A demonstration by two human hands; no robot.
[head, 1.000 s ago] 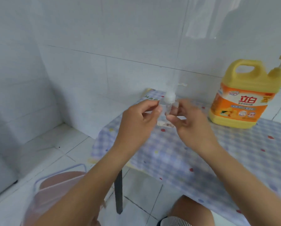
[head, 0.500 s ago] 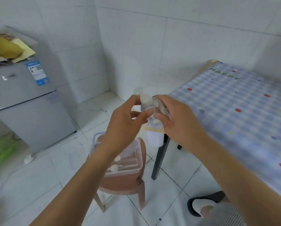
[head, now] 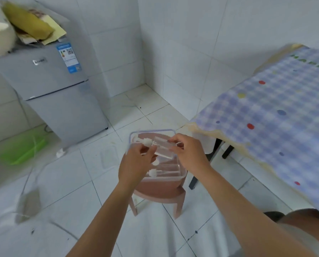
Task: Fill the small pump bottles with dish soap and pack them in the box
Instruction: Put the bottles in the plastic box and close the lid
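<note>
With left hand (head: 136,164) and right hand (head: 188,154) pinching the bottle (head: 163,148) level above the box (head: 151,130), lay it flat beside those apparently inside.

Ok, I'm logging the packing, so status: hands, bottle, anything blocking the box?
Left hand pinches the pump end, right hand grips the base. Pump bottle held sideways over the clear box on the pink stool. Other bottles lie inside; opening unobstructed.
</note>
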